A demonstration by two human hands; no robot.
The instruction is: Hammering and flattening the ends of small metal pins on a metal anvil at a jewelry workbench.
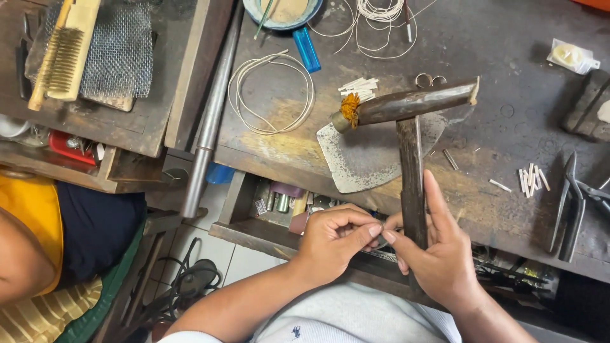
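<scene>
Far to my left a person in a yellow and navy top (pixel 44 222) sits beside the bench, and above them a comb-like brush (pixel 63 54) lies on a sheet of wire mesh (pixel 121 51). A long steel mandrel (pixel 210 121) runs down the bench's edge. Next comes a coil of pale wire (pixel 272 94), with a blue lighter (pixel 307 49) above it. My left hand (pixel 333 238) pinches with thumb and forefinger a small thin piece (pixel 379 238), too small for me to tell what it is, just in front of the open drawer (pixel 279 203). My right hand (pixel 438 254) meets it fingertip to fingertip, gripping the same piece, while its fingers lie along the dark wooden peg (pixel 412 184) that juts from the bench. Beyond the peg a horn-like mallet (pixel 413 101) rests across a metal plate (pixel 365 155). Farther right lie short cut wire bits (pixel 530 180) and pliers (pixel 572 209).
</scene>
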